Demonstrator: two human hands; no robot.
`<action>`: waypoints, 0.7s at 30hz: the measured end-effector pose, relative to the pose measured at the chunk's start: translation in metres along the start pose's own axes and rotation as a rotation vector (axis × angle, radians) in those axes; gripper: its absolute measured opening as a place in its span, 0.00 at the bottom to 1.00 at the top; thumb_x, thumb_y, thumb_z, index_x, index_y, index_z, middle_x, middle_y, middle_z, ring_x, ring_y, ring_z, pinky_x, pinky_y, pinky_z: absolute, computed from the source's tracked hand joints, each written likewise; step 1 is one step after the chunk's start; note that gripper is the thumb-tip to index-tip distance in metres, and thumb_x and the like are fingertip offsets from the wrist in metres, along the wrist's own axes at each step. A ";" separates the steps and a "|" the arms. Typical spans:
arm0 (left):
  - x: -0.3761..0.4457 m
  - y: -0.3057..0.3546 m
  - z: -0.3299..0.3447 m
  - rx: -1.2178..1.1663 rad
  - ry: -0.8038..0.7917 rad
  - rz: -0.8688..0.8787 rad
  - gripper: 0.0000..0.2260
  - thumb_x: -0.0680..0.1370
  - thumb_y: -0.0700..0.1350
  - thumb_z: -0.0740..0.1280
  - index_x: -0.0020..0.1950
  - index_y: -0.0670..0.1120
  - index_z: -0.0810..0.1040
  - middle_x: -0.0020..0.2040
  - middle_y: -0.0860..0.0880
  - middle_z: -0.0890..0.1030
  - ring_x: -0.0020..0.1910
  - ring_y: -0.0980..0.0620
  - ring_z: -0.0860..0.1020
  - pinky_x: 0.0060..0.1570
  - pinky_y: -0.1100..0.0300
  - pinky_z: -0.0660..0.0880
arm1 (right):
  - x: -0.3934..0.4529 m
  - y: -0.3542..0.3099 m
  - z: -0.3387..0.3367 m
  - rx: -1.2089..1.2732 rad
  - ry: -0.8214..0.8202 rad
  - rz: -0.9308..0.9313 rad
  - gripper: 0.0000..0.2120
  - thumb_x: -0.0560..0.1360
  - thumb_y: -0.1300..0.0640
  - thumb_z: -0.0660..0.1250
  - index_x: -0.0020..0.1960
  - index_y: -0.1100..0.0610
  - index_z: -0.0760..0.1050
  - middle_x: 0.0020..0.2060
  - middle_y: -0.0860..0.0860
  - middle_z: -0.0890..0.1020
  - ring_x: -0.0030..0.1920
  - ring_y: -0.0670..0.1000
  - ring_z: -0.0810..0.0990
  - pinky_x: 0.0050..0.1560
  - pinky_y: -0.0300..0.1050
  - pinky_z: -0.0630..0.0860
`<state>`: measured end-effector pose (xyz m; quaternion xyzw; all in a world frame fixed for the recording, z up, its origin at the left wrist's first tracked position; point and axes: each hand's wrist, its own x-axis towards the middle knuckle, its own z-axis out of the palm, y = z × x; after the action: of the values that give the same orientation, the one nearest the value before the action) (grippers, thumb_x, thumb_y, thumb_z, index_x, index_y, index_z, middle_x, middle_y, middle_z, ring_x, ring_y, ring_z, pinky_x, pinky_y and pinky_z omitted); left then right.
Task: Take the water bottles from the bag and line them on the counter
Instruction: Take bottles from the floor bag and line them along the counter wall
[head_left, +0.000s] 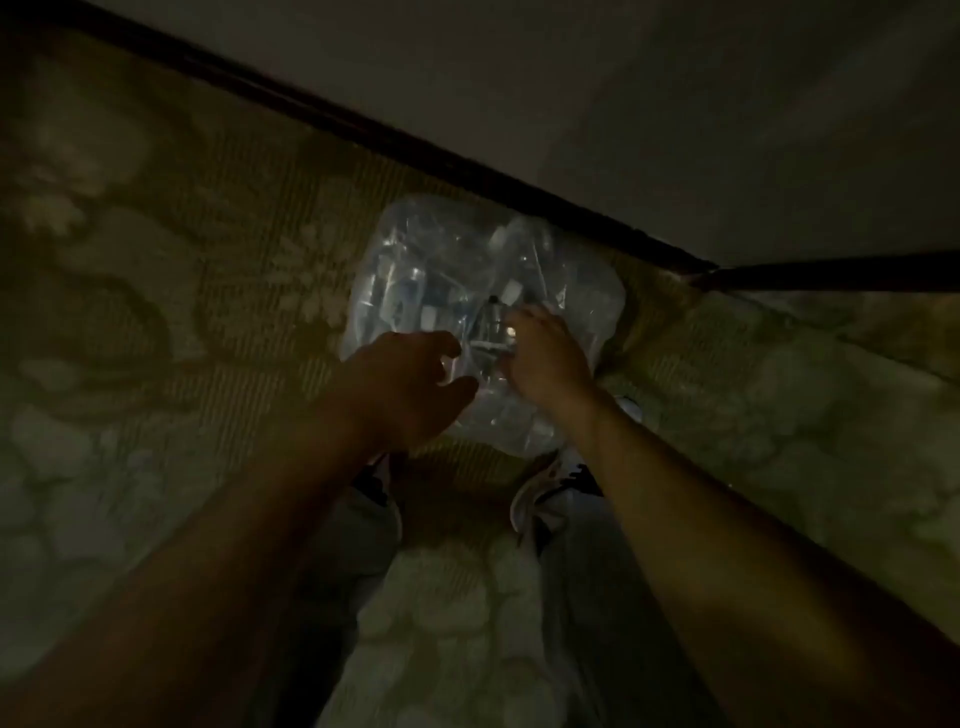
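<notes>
Inside clear bag (582, 306), water bottles (405, 296).

One clear plastic bag (483, 332) lies on the patterned floor (156, 260). Inside it are several water bottles (410, 291), crowded together and dim behind the plastic; an exact count cannot be made, though at least three pale caps show through. Two hands are in view: one left hand (410, 384) and one right hand (545, 358). Two bare forearms reach in from the lower edge. Two shoes show below the bag, one left shoe (382, 478) and one right shoe (545, 488). One dark strip (363, 130) runs along the foot of the wall.
</notes>
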<state>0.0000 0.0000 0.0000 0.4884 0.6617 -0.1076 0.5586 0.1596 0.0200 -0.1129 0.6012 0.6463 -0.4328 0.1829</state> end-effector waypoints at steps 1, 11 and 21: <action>0.007 -0.004 0.005 0.011 -0.032 -0.009 0.21 0.79 0.56 0.63 0.71 0.53 0.70 0.61 0.49 0.80 0.57 0.50 0.79 0.59 0.53 0.76 | 0.009 0.004 0.004 -0.042 -0.004 -0.017 0.24 0.75 0.58 0.69 0.69 0.57 0.68 0.70 0.54 0.68 0.69 0.57 0.66 0.67 0.51 0.68; 0.008 -0.008 0.033 0.000 -0.071 0.010 0.22 0.79 0.59 0.62 0.72 0.55 0.68 0.65 0.50 0.77 0.62 0.50 0.77 0.61 0.49 0.75 | 0.042 0.006 0.039 -0.550 0.180 -0.045 0.26 0.74 0.49 0.68 0.68 0.58 0.66 0.65 0.62 0.68 0.64 0.62 0.68 0.60 0.53 0.71; 0.004 -0.005 0.036 -0.088 0.029 0.069 0.16 0.80 0.54 0.62 0.65 0.50 0.75 0.56 0.50 0.81 0.53 0.51 0.80 0.54 0.50 0.78 | 0.041 0.011 0.045 -0.530 0.025 -0.071 0.35 0.72 0.53 0.69 0.73 0.63 0.58 0.70 0.68 0.64 0.69 0.66 0.65 0.67 0.59 0.63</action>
<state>0.0196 -0.0248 -0.0181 0.4874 0.6567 -0.0519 0.5731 0.1482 0.0089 -0.1725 0.5147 0.7599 -0.2471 0.3108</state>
